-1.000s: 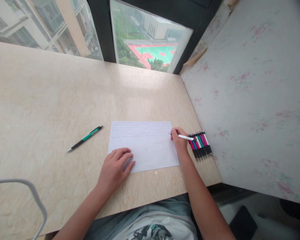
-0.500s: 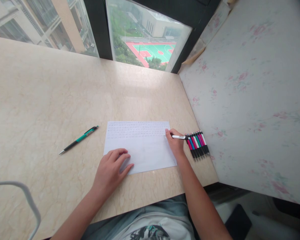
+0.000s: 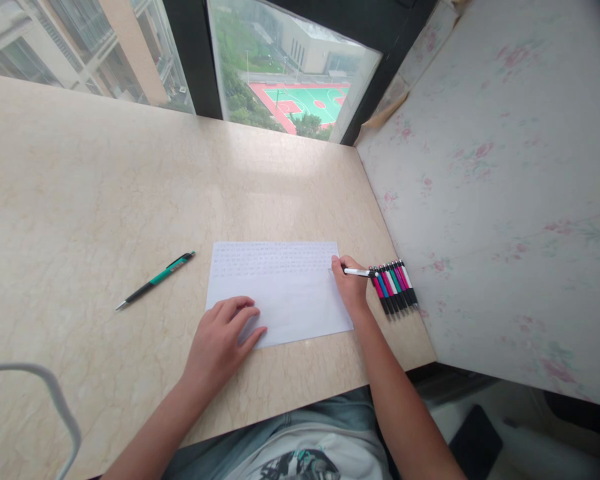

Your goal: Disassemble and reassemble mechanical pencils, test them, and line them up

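A white sheet of paper (image 3: 285, 300) with several faint lines of handwriting along its top lies on the beige marble table (image 3: 105, 187). My left hand (image 3: 223, 343) rests flat on the sheet's lower left corner, fingers spread. My right hand (image 3: 349, 285) is closed around a white pen (image 3: 359, 272), whose tip touches the paper at the right end of the written lines.
A green and black pen (image 3: 155, 280) lies on the table left of the paper. Several pens in pink, blue and green (image 3: 394, 287) lie side by side against the floral wall panel (image 3: 505, 200) on the right. A window (image 3: 290, 73) runs behind the table.
My hands hold the same pose on the paper. The view has shifted slightly, so everything sits a little further left in the picture than a second ago.
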`<state>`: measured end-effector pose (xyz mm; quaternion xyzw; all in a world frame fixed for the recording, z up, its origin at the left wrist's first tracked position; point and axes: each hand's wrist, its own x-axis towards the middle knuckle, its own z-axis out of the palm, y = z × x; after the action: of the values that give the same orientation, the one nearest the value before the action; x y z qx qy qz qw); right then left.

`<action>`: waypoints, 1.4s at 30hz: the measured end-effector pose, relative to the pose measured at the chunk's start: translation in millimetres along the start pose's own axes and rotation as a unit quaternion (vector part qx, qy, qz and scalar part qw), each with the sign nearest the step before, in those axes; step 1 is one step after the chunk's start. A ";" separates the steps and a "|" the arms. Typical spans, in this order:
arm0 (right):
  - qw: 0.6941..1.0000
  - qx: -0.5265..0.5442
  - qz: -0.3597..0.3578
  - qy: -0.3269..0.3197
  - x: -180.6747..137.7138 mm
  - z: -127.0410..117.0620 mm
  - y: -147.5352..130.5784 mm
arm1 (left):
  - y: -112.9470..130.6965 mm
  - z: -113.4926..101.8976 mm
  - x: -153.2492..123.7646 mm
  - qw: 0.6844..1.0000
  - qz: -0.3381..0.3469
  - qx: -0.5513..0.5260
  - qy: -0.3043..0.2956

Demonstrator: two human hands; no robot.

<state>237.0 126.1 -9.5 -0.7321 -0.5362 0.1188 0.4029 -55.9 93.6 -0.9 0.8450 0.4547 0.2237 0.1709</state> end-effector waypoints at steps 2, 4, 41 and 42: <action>1.000 -0.007 -0.006 0.000 -0.4 0.1 0.7 | 0.1 0.5 0.1 1.000 0.001 0.003 -0.003; 1.000 -0.010 -0.012 0.000 -0.8 0.2 1.4 | 0.8 0.7 0.5 1.000 0.002 0.005 -0.003; 0.910 0.339 0.226 -0.078 -51.1 -41.5 -25.7 | 6.4 -7.0 2.2 1.000 -0.002 -0.011 -0.006; 0.906 0.350 0.224 -0.080 -52.6 -41.7 -26.3 | 6.5 -7.2 2.4 1.000 -0.002 -0.011 -0.006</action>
<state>223.3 63.2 22.8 -0.6327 -0.3125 0.4445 0.5517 -54.1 92.8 8.8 0.8435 0.4527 0.2236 0.1834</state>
